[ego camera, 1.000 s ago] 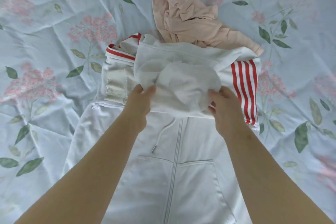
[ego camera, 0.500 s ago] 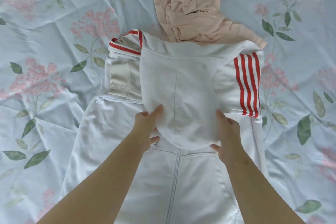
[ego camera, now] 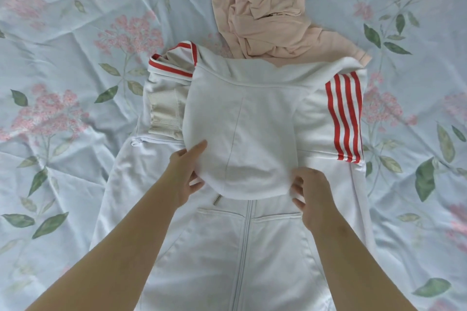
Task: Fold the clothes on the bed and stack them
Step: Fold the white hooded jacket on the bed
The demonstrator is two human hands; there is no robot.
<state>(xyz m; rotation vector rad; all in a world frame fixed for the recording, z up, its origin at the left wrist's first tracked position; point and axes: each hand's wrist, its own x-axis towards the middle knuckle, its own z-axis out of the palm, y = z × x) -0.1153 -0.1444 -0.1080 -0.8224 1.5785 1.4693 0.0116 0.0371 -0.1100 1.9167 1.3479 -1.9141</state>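
Observation:
A white zip hoodie (ego camera: 227, 247) with red sleeve stripes lies front-up on the bed, both sleeves folded across its chest. Its hood (ego camera: 242, 139) is folded down flat over the chest. My left hand (ego camera: 185, 174) pinches the hood's lower left edge, thumb on top and fingers underneath. My right hand (ego camera: 312, 192) grips the hood's lower right edge with curled fingers. A crumpled peach garment (ego camera: 270, 25) lies just beyond the hoodie's collar.
The floral bedsheet (ego camera: 63, 83), pale blue with pink flowers and green leaves, spreads wrinkled on every side of the hoodie. The hoodie's drawstring tip (ego camera: 217, 200) peeks out under the hood near my left hand.
The bunched hood has been pulled down toward me and flattened over the chest. Both hands moved down with its lower edge.

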